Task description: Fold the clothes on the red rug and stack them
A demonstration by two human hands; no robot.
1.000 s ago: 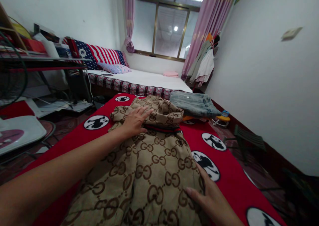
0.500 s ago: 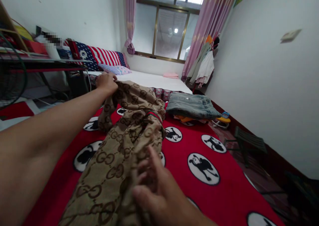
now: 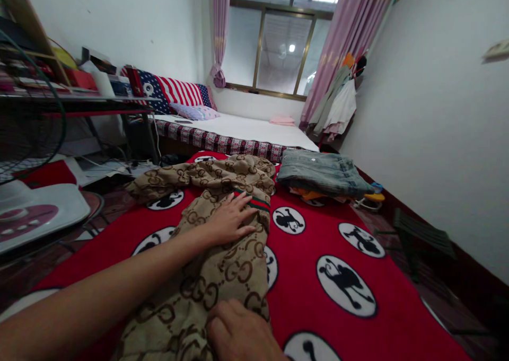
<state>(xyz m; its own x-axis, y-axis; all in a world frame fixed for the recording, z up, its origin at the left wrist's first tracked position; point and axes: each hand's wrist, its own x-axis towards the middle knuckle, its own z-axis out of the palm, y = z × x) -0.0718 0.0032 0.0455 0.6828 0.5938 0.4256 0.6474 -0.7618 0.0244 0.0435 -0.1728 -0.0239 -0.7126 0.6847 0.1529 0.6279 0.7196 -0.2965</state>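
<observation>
A tan garment (image 3: 214,265) with a brown interlocking-letter print and a red-green band lies on a red blanket (image 3: 318,302) printed with white cartoon circles. It is folded lengthwise, with one sleeve spread out to the left. My left hand (image 3: 230,220) lies flat on the garment just below the band, fingers stretched out. My right hand (image 3: 238,332) rests at the bottom edge on the garment's near part; its fingers look curled against the cloth, and whether they grip it is hidden.
Folded jeans (image 3: 322,173) lie at the blanket's far right over something orange. A bed (image 3: 238,130) with pillows stands under the window. A fan (image 3: 27,138), a shelf and a white board are at the left. A small green stool (image 3: 425,239) stands by the right wall.
The left hand, which had lifted a sleeve up and to the left, has laid it down and come back flat onto the garment. The garment now lies folded narrower. The right hand slid lower.
</observation>
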